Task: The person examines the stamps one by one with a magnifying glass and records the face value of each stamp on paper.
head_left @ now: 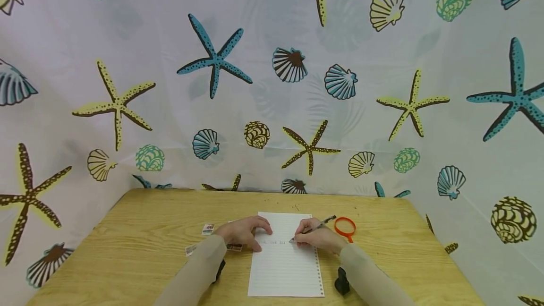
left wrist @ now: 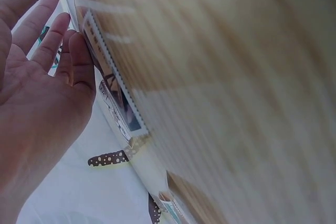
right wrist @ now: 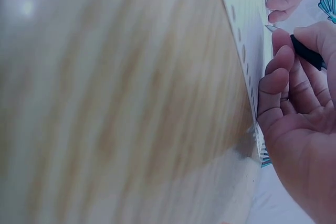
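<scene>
A sheet of lined paper [head_left: 284, 273] with holes punched down its right side lies on the wooden table. Short handwriting runs along one of its upper lines. My right hand [head_left: 320, 239] pinches a pen [head_left: 327, 220], whose tip meets the page at the end of that writing. In the right wrist view, the pen's dark grip [right wrist: 307, 52] shows between thumb and fingers. My left hand [head_left: 244, 231] rests over the paper's left edge, its fingers [left wrist: 50, 43] loosely extended. Beside that hand lie postage stamps, one with a perforated edge [left wrist: 118, 85] close to the little finger.
A red magnifying glass [head_left: 350, 238] lies just right of my right hand. More stamps [head_left: 208, 229] are scattered left of the paper. Behind the table [head_left: 161, 211] hangs a white cloth [head_left: 263, 103] printed with starfish and shells.
</scene>
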`<action>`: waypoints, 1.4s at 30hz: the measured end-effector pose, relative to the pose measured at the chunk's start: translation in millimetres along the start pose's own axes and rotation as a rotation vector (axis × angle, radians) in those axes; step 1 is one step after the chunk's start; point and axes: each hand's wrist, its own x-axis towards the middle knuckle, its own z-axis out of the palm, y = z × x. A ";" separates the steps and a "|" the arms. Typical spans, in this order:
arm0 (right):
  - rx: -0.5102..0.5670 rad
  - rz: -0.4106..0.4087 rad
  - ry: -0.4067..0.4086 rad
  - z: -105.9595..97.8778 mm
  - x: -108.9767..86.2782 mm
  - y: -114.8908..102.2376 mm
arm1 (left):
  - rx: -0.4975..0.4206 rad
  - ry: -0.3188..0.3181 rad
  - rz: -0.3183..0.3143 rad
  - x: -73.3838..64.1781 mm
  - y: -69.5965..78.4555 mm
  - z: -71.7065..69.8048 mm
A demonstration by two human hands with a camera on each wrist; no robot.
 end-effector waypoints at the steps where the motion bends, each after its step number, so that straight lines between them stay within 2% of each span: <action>1: -0.002 -0.001 0.001 0.2 -0.5 -0.6 | 0.002 0.000 -0.001 0.1 0.1 0.0; 23: -0.002 -0.007 -0.014 -1.4 0.5 0.6 | -0.008 0.001 0.009 -1.7 0.9 -0.7; 31: 0.015 -0.003 0.021 -4.8 -3.3 3.1 | -0.009 -0.010 0.007 -1.4 1.8 -1.1; 36: 0.020 -0.026 -0.001 -4.3 -3.3 3.1 | -0.017 -0.007 0.014 -1.6 1.1 -1.5; 42: 0.012 -0.013 0.000 -3.6 -1.9 1.6 | -0.021 -0.012 0.020 -2.5 -0.4 -2.6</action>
